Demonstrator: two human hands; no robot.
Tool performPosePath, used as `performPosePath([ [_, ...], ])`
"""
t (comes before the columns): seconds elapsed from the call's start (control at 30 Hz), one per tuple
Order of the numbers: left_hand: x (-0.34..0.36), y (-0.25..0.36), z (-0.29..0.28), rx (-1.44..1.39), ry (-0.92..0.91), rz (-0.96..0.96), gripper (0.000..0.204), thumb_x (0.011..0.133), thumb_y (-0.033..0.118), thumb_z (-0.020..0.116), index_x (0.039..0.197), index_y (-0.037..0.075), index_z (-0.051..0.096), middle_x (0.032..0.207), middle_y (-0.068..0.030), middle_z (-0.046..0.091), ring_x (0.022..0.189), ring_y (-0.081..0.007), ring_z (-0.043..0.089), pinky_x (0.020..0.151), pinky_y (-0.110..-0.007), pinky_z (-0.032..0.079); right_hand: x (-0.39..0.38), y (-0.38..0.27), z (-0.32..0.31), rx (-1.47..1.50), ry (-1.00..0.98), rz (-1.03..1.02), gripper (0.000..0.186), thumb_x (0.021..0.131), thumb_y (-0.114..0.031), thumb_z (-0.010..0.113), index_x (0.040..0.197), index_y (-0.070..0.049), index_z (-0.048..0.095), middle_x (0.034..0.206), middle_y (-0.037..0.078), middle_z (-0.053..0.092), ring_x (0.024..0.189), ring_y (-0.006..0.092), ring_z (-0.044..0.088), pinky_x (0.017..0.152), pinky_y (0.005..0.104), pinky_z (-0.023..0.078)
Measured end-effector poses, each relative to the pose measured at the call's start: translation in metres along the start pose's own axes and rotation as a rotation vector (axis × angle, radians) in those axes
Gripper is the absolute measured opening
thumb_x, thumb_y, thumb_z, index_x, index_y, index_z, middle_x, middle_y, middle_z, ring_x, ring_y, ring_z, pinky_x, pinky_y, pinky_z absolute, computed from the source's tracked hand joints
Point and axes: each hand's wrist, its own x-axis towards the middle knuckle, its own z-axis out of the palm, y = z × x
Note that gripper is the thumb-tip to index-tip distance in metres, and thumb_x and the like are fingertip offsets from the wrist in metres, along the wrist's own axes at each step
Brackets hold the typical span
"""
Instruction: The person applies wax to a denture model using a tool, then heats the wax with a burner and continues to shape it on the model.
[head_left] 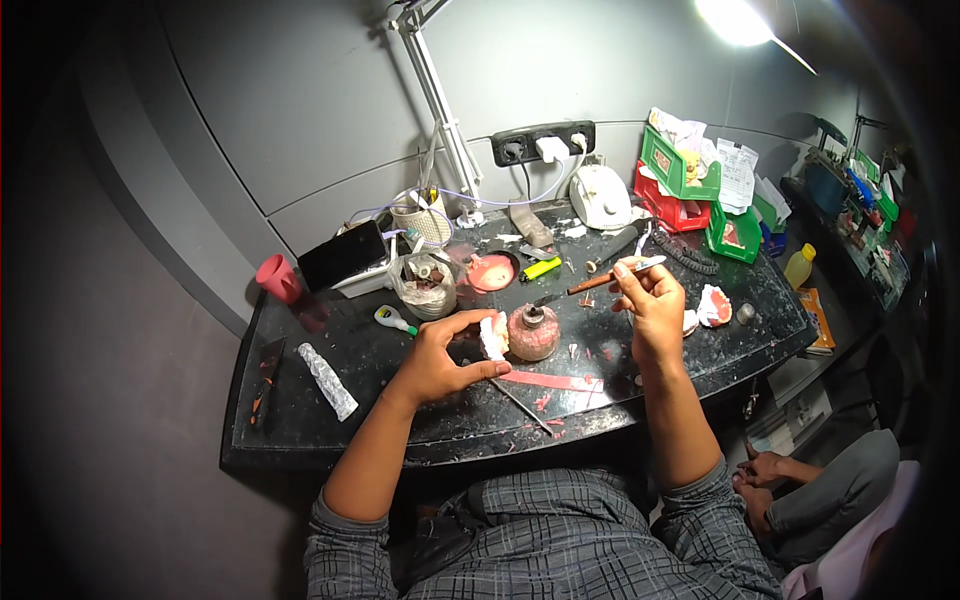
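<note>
Black worktable (320,420), cluttered and strewn with pink scraps. Left hand (440,360) closed around a small white dental cast (493,336), held low over the tabletop, just beside a round glass burner (533,333). Right hand (652,305) raised behind and right of the burner, fingers pinched on a slim wooden-handled tool (600,281); its dark tip points left, above the burner, apart from the cast.
</note>
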Motion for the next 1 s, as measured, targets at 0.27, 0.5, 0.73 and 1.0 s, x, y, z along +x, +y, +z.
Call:
performPosePath([
  [0.27, 0.000, 0.001, 0.000, -0.016, -0.007, -0.012, 0.067, 0.070, 0.026, 0.092, 0.123, -0.003, 0.064, 0.114, -0.0145, 0.071, 0.107, -0.0190, 0.066, 0.098, -0.033, 0.050, 0.000, -0.001, 0.000, -0.003, -0.010, 0.001, 0.017, 0.091, -0.013, 0.074, 0.103, -0.003, 0.068, 0.090, 0.002, 0.070, 0.076, 0.0086, 0.065, 0.060, 0.0217, 0.049],
  [0.5, 0.000, 0.005, -0.004, -0.039, -0.080, -0.004, 0.068, 0.071, 0.018, 0.091, 0.128, -0.003, 0.061, 0.121, -0.0126, 0.067, 0.113, -0.0182, 0.063, 0.102, -0.033, 0.047, 0.000, 0.001, 0.000, 0.042, -0.078, 0.032, 0.018, 0.092, -0.012, 0.073, 0.105, -0.002, 0.067, 0.091, 0.004, 0.070, 0.078, 0.0092, 0.065, 0.060, 0.0228, 0.049],
  [0.73, 0.000, 0.016, -0.003, -0.189, -0.186, -0.040, 0.071, 0.071, 0.011, 0.090, 0.132, -0.002, 0.058, 0.125, -0.0101, 0.065, 0.116, -0.0167, 0.061, 0.104, -0.034, 0.047, -0.009, -0.006, 0.010, 0.183, -0.327, 0.097, 0.019, 0.092, -0.011, 0.073, 0.106, -0.002, 0.066, 0.091, 0.006, 0.071, 0.079, 0.0119, 0.065, 0.063, 0.0259, 0.051],
  [1.0, 0.000, 0.011, -0.003, -0.130, -0.210, -0.014, 0.073, 0.070, 0.010, 0.091, 0.134, -0.002, 0.057, 0.127, -0.0100, 0.065, 0.117, -0.0160, 0.061, 0.105, -0.034, 0.046, -0.011, -0.005, 0.013, 0.139, -0.352, 0.111, 0.017, 0.091, -0.010, 0.074, 0.104, -0.002, 0.066, 0.090, 0.006, 0.071, 0.080, 0.0120, 0.065, 0.063, 0.0254, 0.050],
])
